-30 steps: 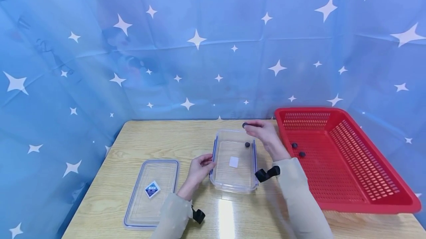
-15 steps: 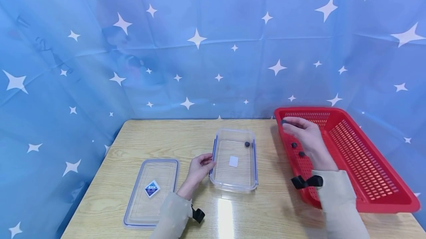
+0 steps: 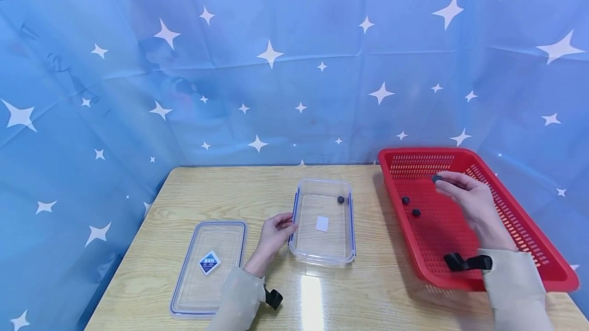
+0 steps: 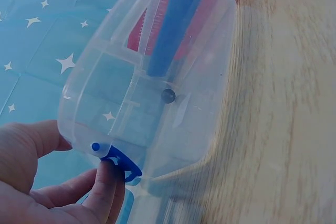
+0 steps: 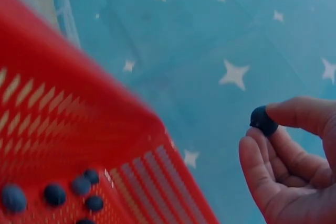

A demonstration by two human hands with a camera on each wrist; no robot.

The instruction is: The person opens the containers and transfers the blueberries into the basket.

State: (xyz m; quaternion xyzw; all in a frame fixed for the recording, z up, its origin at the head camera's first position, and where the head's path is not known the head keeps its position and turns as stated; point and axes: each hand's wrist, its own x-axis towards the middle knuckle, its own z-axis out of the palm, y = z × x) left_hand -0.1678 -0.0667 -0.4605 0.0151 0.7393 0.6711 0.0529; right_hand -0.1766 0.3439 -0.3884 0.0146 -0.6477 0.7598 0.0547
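Note:
A dark blueberry (image 5: 263, 120) is pinched between the thumb and fingertips of my right hand (image 3: 474, 205), which hangs over the red basket (image 3: 416, 264). My left hand (image 3: 272, 236) holds the left side of a clear plastic food container (image 3: 317, 203), its thumb and fingers at a blue side latch (image 4: 123, 161). Inside that container lies a single blueberry (image 3: 340, 199), by the right wall, near a white label (image 3: 322, 223). More blueberries (image 5: 54, 194) rest on the basket's floor in the right wrist view; the head view shows two, with my right hand and arm covering part of the basket.
The container's clear lid (image 3: 207, 290), edged in blue and carrying a blue-and-white sticker (image 3: 209, 262), lies flat at the left. A wooden table (image 3: 262, 188) bears everything. Behind it hangs a blue curtain (image 3: 221, 80) with white stars.
My right hand has moved right with the blueberry in its fingers, from above the container's far right corner to over the red basket. The left hand stays on the container.

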